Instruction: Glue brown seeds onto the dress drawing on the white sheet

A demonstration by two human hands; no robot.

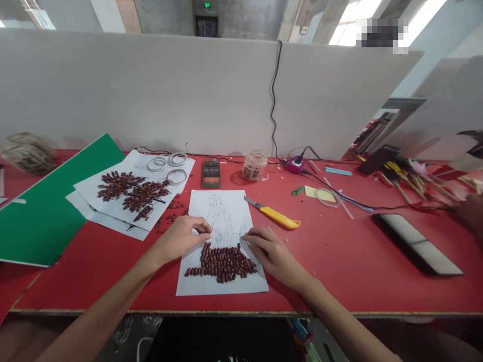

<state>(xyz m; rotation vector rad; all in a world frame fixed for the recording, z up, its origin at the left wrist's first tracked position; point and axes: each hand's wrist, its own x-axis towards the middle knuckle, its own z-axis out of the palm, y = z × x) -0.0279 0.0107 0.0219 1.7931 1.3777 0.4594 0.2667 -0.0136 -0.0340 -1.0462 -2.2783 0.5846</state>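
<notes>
A white paper sheet [199, 203] with a pencil drawing of figures lies in front of me. Packed rows of glossy dark brown seeds [224, 261] cover its lower part. On the sheet's left side, my left hand [186, 234] has its thumb and fingers drawn together just above the rows. My right hand [269, 251] is over the right edge, fingers curled and tips close together by the upper right seeds. Anything between either hand's fingertips is too small to make out. A yellow utility knife [279, 217] with its blade out rests beyond my right hand.
Loose seeds [171, 217] and seed-covered sheets [113, 211] lie left, near a green board [49, 221]. Behind are tape rolls [177, 177], a phone [211, 174], a glass jar [254, 166] and a purple power adapter [295, 164]. Another person's hand [470, 213] is at far right, beyond a black-edged tablet [417, 244].
</notes>
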